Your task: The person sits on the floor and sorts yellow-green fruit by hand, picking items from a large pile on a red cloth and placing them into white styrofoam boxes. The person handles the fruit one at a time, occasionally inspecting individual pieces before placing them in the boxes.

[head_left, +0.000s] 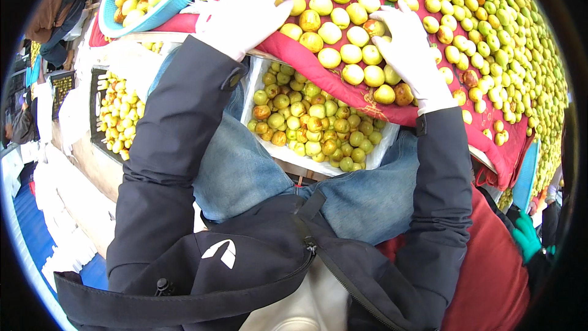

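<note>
My left hand point(251, 15), in a white glove, reaches over the red cloth point(294, 52) at the upper middle. Its fingers are bent and apart beside yellow-green jujubes point(320, 4). My right hand point(407, 55), also white-gloved, lies among the fruit to the right. Thumb and fingers stand apart on either side of a brown-blotched jujube point(374, 27), which still rests on the cloth. Loose jujubes, some with brown patches, lie between both hands. Below the cloth's edge, a white-lined box point(252, 83) full of jujubes sits by my knees.
A blue basket point(150, 21) of jujubes stands at the upper left. Below it is a dark crate point(96, 107) of paler fruit. Jujubes heap up at the right point(520, 43). A green-gloved hand point(527, 237) of another person shows at the lower right; more people are at far left.
</note>
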